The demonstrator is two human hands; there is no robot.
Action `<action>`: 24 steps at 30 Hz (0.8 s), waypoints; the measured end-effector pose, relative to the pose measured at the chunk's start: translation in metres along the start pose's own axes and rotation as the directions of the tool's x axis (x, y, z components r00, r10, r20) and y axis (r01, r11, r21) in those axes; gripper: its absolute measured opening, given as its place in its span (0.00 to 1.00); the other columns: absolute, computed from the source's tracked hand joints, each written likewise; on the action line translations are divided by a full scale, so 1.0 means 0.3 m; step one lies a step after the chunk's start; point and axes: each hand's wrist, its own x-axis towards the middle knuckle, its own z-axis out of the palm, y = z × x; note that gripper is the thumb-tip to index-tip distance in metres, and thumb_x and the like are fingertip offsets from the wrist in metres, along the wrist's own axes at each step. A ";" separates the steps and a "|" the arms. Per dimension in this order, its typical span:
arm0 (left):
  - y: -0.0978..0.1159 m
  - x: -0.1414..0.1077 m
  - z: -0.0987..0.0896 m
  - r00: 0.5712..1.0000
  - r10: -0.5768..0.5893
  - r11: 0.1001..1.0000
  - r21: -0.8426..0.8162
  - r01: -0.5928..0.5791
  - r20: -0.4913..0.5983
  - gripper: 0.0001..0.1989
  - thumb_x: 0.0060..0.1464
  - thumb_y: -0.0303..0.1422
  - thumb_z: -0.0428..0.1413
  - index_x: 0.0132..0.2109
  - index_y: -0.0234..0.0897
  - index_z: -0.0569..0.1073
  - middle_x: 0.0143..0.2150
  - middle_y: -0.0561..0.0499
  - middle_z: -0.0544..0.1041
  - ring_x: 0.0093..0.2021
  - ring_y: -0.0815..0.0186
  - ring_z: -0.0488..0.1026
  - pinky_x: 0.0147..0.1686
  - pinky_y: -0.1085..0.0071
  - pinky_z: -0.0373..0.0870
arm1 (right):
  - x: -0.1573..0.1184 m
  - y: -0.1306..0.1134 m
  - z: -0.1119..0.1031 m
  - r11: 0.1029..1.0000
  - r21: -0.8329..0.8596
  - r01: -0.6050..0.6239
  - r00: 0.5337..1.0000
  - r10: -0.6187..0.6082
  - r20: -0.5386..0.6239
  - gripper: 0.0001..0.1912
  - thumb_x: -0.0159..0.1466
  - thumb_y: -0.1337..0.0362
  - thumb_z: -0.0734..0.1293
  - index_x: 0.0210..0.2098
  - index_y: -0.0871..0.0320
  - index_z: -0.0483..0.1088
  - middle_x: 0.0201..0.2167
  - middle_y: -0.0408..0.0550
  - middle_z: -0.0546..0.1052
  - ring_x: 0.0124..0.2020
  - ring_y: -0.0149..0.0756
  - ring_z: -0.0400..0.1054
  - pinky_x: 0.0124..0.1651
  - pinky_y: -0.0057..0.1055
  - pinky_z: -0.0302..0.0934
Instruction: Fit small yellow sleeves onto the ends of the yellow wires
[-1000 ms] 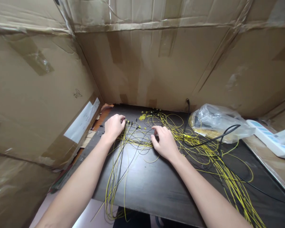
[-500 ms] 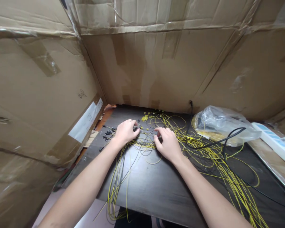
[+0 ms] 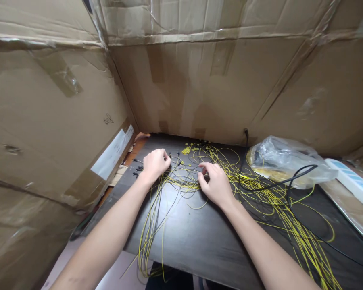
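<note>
My left hand (image 3: 155, 164) is over the black connector ends (image 3: 139, 167) of the cables at the table's far left. Its thumb and fingers are pressed together, and whatever they hold is hidden. More black tips show just past its fingertips. My right hand (image 3: 214, 182) rests at the middle of the bundle of thin yellow cables (image 3: 184, 183), thumb and index finger apart with a gap between them. Some cables run under it to the right, while others hang over the table's front edge (image 3: 148, 257).
Small yellow pieces (image 3: 186, 150) lie at the back of the dark table (image 3: 193, 233). A clear plastic bag (image 3: 290, 159), a thick black cable (image 3: 266, 186) and a white power strip (image 3: 352, 183) are to the right. Cardboard walls (image 3: 181, 88) rise behind and at left.
My left hand has shifted slightly left, and its thumb has closed against the fingers. My right hand stays in about the same place. The view has moved slightly.
</note>
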 end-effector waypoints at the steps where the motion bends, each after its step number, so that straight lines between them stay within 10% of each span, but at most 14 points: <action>1: -0.010 0.005 -0.009 0.999 -0.037 0.999 -0.001 0.037 -0.019 0.07 0.58 0.36 0.55 0.37 0.39 0.77 0.43 0.42 0.81 0.44 0.49 0.79 0.40 0.61 0.72 | 0.000 -0.001 0.000 1.000 0.003 -0.002 1.000 0.002 0.001 0.10 0.67 0.64 0.62 0.45 0.58 0.71 0.33 0.49 0.75 0.39 0.45 0.67 0.44 0.41 0.60; 7: -0.016 0.000 -0.038 0.997 -0.019 1.000 0.009 0.020 -0.069 0.20 0.60 0.33 0.56 0.58 0.34 0.68 0.53 0.37 0.75 0.50 0.49 0.77 0.43 0.61 0.73 | 0.002 -0.001 -0.002 1.000 0.005 -0.019 1.000 0.019 0.004 0.10 0.67 0.64 0.62 0.45 0.57 0.71 0.33 0.49 0.75 0.39 0.45 0.67 0.44 0.41 0.61; 14: 0.098 -0.072 0.009 0.945 0.321 0.947 0.008 -0.322 0.060 0.13 0.63 0.37 0.55 0.52 0.38 0.75 0.49 0.42 0.76 0.50 0.53 0.76 0.46 0.64 0.73 | 0.003 0.006 0.002 0.999 -0.033 -0.007 1.000 0.008 0.023 0.07 0.67 0.65 0.63 0.42 0.57 0.71 0.33 0.49 0.76 0.39 0.44 0.67 0.44 0.40 0.59; 24: 0.079 -0.054 0.029 0.938 0.326 0.944 0.013 -0.330 0.118 0.12 0.65 0.29 0.51 0.49 0.40 0.78 0.46 0.47 0.79 0.49 0.58 0.76 0.45 0.67 0.72 | 0.006 -0.001 -0.021 0.927 -0.335 -0.167 0.975 0.205 0.081 0.07 0.66 0.66 0.65 0.40 0.58 0.76 0.39 0.51 0.78 0.44 0.44 0.66 0.45 0.38 0.54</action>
